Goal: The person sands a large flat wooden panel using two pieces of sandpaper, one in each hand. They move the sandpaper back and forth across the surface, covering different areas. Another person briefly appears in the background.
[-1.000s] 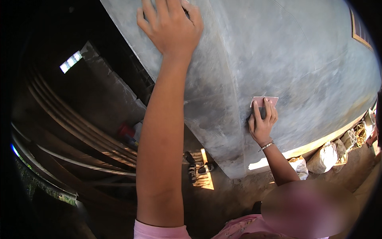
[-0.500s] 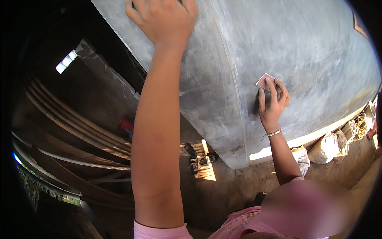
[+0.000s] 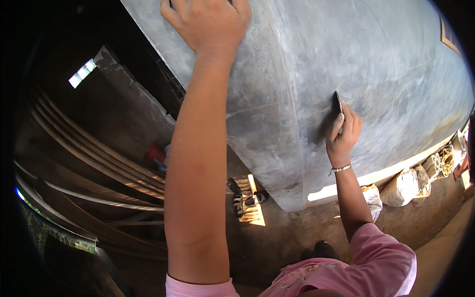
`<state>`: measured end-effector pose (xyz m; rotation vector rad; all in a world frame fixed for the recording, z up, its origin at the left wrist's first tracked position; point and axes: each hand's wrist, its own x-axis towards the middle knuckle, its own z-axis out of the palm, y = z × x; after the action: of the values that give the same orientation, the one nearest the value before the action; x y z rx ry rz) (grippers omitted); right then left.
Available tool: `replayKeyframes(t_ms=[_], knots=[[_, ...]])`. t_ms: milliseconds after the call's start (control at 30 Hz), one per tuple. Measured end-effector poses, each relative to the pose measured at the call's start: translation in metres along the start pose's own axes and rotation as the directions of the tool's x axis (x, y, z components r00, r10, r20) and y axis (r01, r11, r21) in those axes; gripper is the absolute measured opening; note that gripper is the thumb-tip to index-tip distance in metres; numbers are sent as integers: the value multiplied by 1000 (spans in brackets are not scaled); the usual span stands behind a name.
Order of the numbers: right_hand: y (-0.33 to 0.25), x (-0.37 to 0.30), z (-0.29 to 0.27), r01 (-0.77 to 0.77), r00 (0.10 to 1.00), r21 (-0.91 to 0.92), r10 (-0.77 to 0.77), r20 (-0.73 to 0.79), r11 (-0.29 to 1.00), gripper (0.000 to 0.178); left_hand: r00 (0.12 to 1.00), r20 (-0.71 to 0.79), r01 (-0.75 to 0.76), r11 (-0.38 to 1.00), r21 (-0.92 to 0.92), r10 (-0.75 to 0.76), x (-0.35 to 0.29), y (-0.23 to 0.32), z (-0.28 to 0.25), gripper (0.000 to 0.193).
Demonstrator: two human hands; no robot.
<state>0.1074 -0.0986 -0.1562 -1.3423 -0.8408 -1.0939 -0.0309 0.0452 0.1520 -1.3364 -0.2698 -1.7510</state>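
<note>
At the upper left of the wall my left hand lies against the grey plastered surface, fingers spread and partly cut off by the frame's top edge. My right hand, with a beaded bracelet at the wrist, pinches a small thin piece of sandpaper between thumb and fingers. The sandpaper is turned edge-on, showing as a dark narrow strip over the grey wall. A vertical corner line runs down the wall between my two hands.
Pale sacks and buckets line the wall's foot at right. Dark sandals lie on the floor below. Long curved poles and a red container are at left.
My right hand has turned the sandpaper from lying with its reddish face visible to edge-on, and its fingers have drawn together. My left hand has shifted slightly right in the picture.
</note>
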Motion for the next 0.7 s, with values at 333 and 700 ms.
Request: replayKeyframes(t_ms=[333, 700], knots=[[-94, -34, 25, -344, 935, 292, 298, 190, 892, 27, 933, 14, 290, 725, -625, -361, 2, 9, 4, 46], [-104, 12, 41, -315, 949, 402, 285, 135, 860, 29, 984, 16, 172, 919, -354, -178, -7, -2, 7, 47]])
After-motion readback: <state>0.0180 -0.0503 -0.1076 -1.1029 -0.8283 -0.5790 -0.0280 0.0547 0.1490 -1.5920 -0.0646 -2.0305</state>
